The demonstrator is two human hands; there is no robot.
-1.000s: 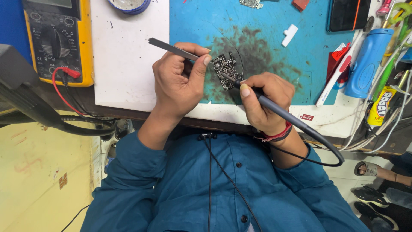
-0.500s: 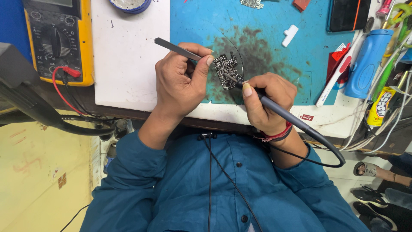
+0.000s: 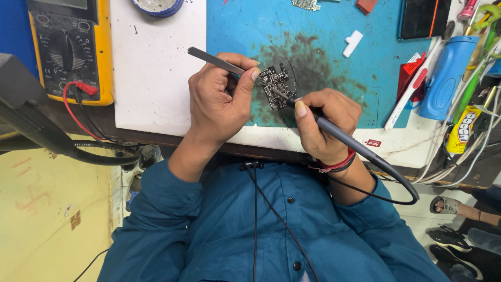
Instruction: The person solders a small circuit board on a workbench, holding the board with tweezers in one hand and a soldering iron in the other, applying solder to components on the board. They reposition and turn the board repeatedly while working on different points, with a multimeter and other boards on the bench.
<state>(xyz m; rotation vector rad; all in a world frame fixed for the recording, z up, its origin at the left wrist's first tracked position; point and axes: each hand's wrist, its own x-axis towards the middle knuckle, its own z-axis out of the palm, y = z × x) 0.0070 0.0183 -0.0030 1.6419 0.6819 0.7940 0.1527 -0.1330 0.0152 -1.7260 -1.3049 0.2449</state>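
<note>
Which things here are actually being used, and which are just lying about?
In use:
left hand holding tweezers
right hand holding soldering iron
small circuit board
blue mat

Lying about:
yellow multimeter
blue bottle
white plastic piece
round tin

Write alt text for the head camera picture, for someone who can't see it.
Seen from above, a person's right hand touches a soldering iron to a small circuit board on a blue mat, while the left hand holds tweezers. A yellow multimeter sits nearby.
</note>
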